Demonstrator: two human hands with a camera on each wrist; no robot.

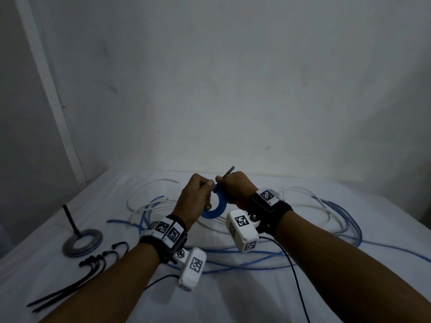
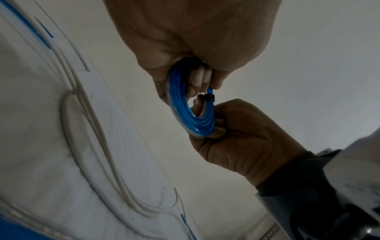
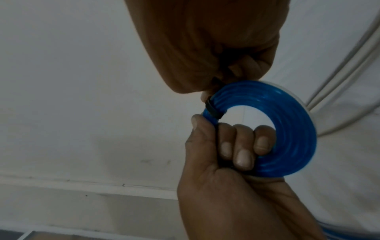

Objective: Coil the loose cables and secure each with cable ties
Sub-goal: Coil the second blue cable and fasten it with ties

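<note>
A small coil of blue cable (image 1: 215,209) (image 2: 179,100) (image 3: 292,129) is held up above the white-covered table. My left hand (image 1: 198,197) (image 3: 226,170) grips it with fingers curled through its hole. A black cable tie (image 2: 208,98) (image 3: 213,110) is wrapped around the coil's strands. My right hand (image 1: 235,185) (image 2: 246,138) is closed round the tie at the coil's upper right. The tie's tail (image 1: 229,171) sticks up out of that fist. The tie's head is hidden between the fingers.
Loose blue cable (image 1: 233,250) and white cable (image 1: 149,201) sprawl across the table under my hands. At the left lies a tied grey coil (image 1: 81,243) with its tie tail upright. Several spare black ties (image 1: 93,264) lie near the front left. A wall stands close behind.
</note>
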